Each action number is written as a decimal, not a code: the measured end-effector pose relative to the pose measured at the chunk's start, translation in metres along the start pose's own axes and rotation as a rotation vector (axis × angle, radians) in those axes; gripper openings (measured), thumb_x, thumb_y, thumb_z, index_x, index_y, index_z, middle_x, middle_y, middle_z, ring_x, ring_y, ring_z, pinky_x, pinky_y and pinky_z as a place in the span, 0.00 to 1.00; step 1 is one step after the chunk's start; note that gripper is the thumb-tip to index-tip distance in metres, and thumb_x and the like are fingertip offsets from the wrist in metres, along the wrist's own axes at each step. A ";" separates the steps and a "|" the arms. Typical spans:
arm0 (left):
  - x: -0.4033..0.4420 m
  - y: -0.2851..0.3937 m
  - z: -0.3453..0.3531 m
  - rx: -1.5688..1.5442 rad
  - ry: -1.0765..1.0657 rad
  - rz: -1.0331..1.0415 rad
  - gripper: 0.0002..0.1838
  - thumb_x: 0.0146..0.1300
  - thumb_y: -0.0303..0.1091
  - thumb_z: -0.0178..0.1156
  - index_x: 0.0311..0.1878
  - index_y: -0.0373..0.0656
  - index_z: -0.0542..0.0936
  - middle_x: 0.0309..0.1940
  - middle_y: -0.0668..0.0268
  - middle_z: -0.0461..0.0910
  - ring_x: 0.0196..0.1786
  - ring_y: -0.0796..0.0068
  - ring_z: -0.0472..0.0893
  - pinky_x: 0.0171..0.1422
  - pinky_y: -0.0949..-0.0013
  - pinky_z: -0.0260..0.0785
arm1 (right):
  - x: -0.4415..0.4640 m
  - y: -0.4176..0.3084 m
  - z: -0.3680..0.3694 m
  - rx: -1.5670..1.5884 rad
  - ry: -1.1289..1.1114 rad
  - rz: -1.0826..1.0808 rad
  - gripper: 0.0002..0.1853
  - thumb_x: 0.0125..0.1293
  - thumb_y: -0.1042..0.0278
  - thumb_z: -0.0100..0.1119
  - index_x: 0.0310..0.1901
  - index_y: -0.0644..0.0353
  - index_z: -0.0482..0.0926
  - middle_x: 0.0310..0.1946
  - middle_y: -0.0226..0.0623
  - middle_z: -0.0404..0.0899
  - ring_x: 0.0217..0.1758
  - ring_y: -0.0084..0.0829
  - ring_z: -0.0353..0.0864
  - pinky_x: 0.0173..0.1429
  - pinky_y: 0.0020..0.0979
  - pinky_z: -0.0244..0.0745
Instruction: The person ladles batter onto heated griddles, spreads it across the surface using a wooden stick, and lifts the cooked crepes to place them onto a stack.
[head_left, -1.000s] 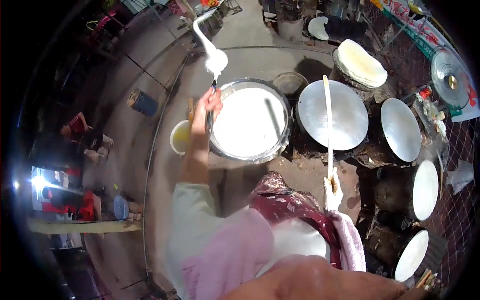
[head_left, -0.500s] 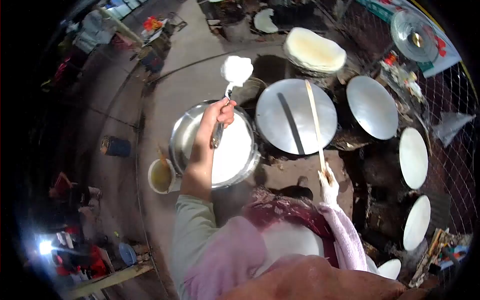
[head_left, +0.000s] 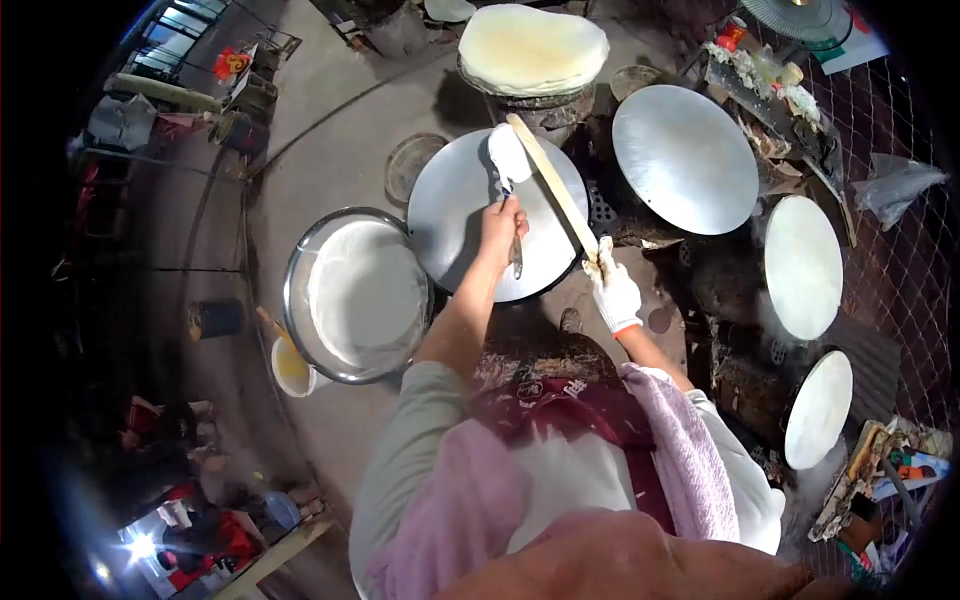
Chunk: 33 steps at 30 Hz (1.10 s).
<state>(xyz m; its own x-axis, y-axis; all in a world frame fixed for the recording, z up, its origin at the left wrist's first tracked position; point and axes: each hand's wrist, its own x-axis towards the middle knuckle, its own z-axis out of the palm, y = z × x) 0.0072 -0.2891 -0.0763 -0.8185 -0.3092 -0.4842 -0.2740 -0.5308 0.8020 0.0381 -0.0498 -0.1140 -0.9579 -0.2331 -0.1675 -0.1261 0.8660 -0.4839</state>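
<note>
My left hand (head_left: 500, 232) is closed around the handle of a ladle (head_left: 508, 152) coated in white batter. The ladle is over a round metal griddle (head_left: 445, 225); whether it touches the surface I cannot tell. In a white work glove, my right hand (head_left: 615, 292) grips a long flat wooden stick (head_left: 555, 185), which slants across the griddle's right side with its far end near the ladle. Left of the griddle stands a wide metal basin (head_left: 293, 275) holding white batter (head_left: 365, 290).
A stack of thin round flatbreads (head_left: 535, 48) lies at the back. To the right are a bare griddle (head_left: 685, 160) and two more covered with pale rounds (head_left: 803, 268). A small tub (head_left: 290, 370) with yellowish contents sits beside the basin. Wire mesh (head_left: 900, 330) runs along the right.
My left hand has carried the loaded ladle from above the basin rightward to the griddle. My right hand's stick now slants more to the left. The whole view has shifted.
</note>
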 end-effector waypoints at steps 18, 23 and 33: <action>-0.094 0.043 -0.184 0.916 0.282 0.561 0.08 0.68 0.28 0.53 0.46 0.34 0.74 0.29 0.57 0.77 0.29 0.67 0.77 0.34 0.65 0.68 | 0.017 -0.035 0.006 0.568 0.036 0.172 0.23 0.67 0.65 0.59 0.60 0.68 0.73 0.50 0.39 0.83 0.48 0.24 0.82 0.54 0.24 0.75; -0.125 0.036 -0.194 0.584 0.173 0.249 0.08 0.71 0.30 0.49 0.46 0.36 0.73 0.18 0.72 0.66 0.14 0.86 0.63 0.17 0.74 0.55 | 0.023 -0.059 0.069 0.932 -0.226 0.148 0.20 0.66 0.65 0.62 0.56 0.66 0.78 0.43 0.35 0.84 0.46 0.21 0.79 0.52 0.22 0.74; -0.162 0.054 -0.191 0.856 0.288 0.538 0.08 0.71 0.33 0.49 0.43 0.38 0.73 0.22 0.67 0.71 0.20 0.77 0.71 0.25 0.70 0.65 | 0.043 -0.066 0.045 0.869 -0.390 0.170 0.21 0.66 0.66 0.61 0.58 0.68 0.76 0.45 0.36 0.83 0.46 0.21 0.79 0.53 0.20 0.72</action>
<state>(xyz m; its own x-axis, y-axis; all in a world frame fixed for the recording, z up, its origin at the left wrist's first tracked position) 0.2217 -0.4186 -0.0211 -0.8180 -0.5742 0.0343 -0.2673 0.4322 0.8612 0.0169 -0.1367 -0.1280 -0.7730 -0.4008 -0.4917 0.3913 0.3089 -0.8669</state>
